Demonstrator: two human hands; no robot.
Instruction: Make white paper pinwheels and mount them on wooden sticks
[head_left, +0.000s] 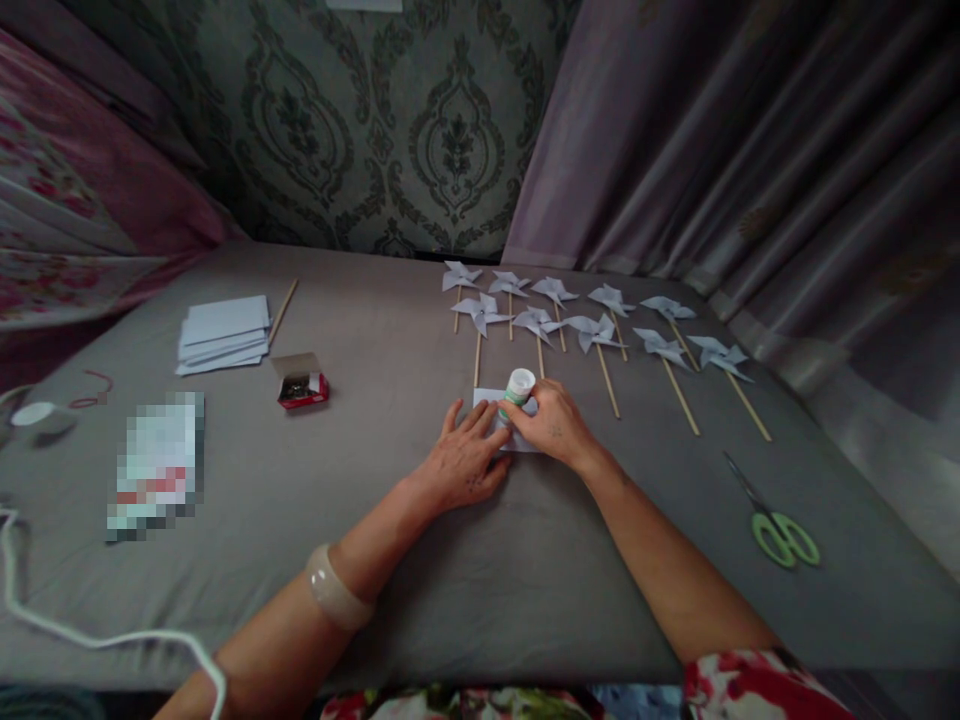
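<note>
A small white bottle with a green label [517, 391] stands nearly upright on a white sheet of paper [489, 396], its pale round top facing up. My right hand [556, 425] is closed around the bottle's side. Flat on the paper's left part lies my left hand [466, 460], fingers spread and holding nothing. Both hands partly cover the sheet. Just beyond them, white paper pinwheels [481, 314] on wooden sticks lie in two rows.
Green-handled scissors [784, 538] lie at the right. Towards the left are a stack of white paper [223, 335], a wooden stick [283, 312], an open red box [302, 390] of small metal pieces, a blurred packet [156, 465] and a white cord [97, 637].
</note>
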